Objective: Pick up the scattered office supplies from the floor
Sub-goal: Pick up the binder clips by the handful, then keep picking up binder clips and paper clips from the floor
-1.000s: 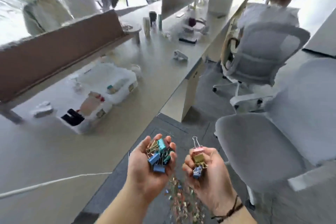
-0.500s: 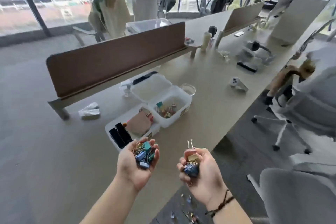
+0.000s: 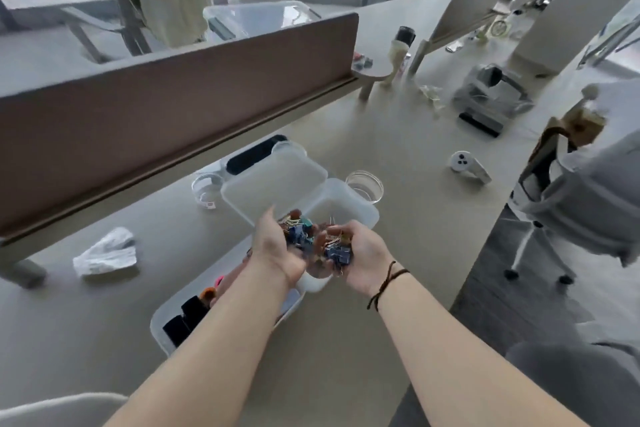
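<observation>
Both hands have moved forward from in front of the desk edge to hover over the translucent white plastic storage box (image 3: 349,204) on the beige desk (image 3: 415,156). Cupped palm-up, the left hand (image 3: 273,246) and right hand (image 3: 363,255) each cradle a heap of multicoloured metal binder clips (image 3: 334,248) (blue, teal, orange), close together above the box's open compartment.

two bare forearms reach into view from the lower edge, no sleeves showing on either. the right hand (image 3: 363,250) has a dark brown cord bracelet (image 3: 386,282) looped in several thin strands around its wrist. the left hand (image 3: 273,246) and its wrist carry no band or ring that shows.
</observation>
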`<state>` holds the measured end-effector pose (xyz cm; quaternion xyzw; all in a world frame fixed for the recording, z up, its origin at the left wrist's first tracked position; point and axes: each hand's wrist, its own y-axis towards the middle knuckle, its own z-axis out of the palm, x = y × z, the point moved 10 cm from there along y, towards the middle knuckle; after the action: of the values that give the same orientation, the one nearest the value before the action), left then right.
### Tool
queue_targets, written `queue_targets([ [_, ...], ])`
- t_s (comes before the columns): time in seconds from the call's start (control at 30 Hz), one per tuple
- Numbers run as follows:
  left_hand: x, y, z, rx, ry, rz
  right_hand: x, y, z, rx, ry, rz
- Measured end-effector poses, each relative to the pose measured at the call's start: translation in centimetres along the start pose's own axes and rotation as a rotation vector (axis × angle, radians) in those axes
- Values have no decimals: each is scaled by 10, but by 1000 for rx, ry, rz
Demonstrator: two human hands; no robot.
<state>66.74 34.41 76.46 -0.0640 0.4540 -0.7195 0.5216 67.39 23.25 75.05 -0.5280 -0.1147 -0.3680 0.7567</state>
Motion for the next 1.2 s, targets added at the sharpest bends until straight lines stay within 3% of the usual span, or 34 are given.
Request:
queue_targets([
  [0.1, -7, 22, 19, 32, 29, -8, 16, 25, -15, -191, -79, -77],
  [0.17, -9, 32, 23, 44, 84, -9, 19, 35, -19, -232, -78, -79],
  [0.47, -6, 30, 11, 5, 328, 99, 28, 1, -47, -187, -96, -129],
  [0.6, 15, 7, 1, -31, 381, 128, 1, -50, -96, -188, -1, -142],
  [0.8, 128, -50, -16, -43, 622, 94, -99, -154, -245, -393, 206, -99],
  [1.07, 351, -95, -84, 151, 895, -99, -262, -274, -450, -614, 321, -48],
  [1.2, 404, -69, -150, 41, 973, 7, -360, -288, -538, -665, 284, 8],
])
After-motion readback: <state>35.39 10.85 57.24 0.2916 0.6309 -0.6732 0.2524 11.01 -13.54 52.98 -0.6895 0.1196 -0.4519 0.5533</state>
